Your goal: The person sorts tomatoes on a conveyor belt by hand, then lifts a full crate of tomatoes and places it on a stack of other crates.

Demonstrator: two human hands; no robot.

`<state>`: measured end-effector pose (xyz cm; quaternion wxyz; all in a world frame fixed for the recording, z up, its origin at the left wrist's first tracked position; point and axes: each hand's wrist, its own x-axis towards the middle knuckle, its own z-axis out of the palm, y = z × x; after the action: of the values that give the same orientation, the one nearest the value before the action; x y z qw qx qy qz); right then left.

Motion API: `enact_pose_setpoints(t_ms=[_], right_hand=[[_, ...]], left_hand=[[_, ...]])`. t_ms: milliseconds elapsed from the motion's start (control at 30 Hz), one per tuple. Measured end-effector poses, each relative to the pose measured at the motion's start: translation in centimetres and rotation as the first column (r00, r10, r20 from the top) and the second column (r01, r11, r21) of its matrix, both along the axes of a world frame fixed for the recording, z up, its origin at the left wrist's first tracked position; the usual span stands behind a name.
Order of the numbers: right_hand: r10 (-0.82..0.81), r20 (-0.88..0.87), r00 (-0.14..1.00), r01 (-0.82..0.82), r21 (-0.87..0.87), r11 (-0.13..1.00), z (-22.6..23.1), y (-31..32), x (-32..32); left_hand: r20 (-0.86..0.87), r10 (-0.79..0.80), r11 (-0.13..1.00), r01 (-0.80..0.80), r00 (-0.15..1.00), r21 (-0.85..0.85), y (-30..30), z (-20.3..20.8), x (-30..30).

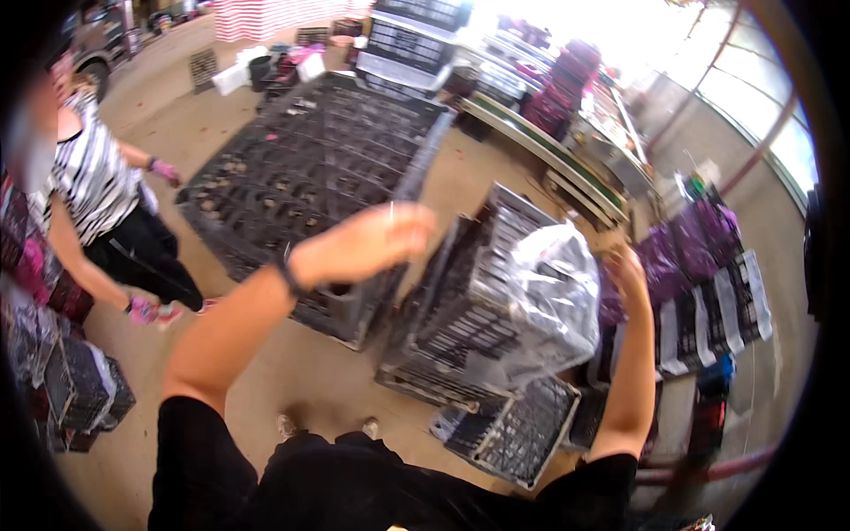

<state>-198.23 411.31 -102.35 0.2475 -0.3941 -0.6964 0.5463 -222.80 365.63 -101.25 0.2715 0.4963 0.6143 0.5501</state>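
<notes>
My left hand is raised over the near edge of the black plastic pallet. Its fingers are stretched out and a little blurred, with nothing visible in them. Just right of centre stands a stack of black slatted crates. A clear plastic liner drapes over the top crate and bunches up on its right side. Beyond that liner, my right hand is lifted near some purple bags. Its fingers are loosely bent and apart, and I see nothing held in them.
A person in a striped top with pink gloves stands at the left. An empty-looking black crate lies low beside the stack. Crates with purple bags line the right wall. A long green conveyor and tall crates stand at the back.
</notes>
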Motion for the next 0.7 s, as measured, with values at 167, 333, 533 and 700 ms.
enact_pose_setpoints(t_ms=[167, 333, 533, 700], right_hand=[[0.403, -0.576, 0.711, -0.584, -0.166, 0.794, 3.1, -16.4, 4.5], [0.800, -0.571, 0.185, -0.945, 0.120, 0.305, -0.3, -35.4, -0.5], [0.967, -0.244, -0.077, -0.876, -0.446, -0.183, -9.1, -58.0, -16.5], [0.845, 0.531, -0.070, -0.982, -0.185, 0.035, -21.6, -67.4, -27.5]], left_hand=[[0.170, -0.027, 0.944, -0.031, 0.985, 0.329, -15.9, -3.6, 6.3], [0.330, -0.127, 0.981, 0.069, 0.936, 0.181, -28.5, -8.1, 7.7], [0.534, 0.824, 0.428, -0.826, 0.189, -0.367, -45.8, -21.5, 5.9], [0.594, 0.804, 0.304, -0.874, 0.022, -0.378, -56.5, -22.8, 0.7]])
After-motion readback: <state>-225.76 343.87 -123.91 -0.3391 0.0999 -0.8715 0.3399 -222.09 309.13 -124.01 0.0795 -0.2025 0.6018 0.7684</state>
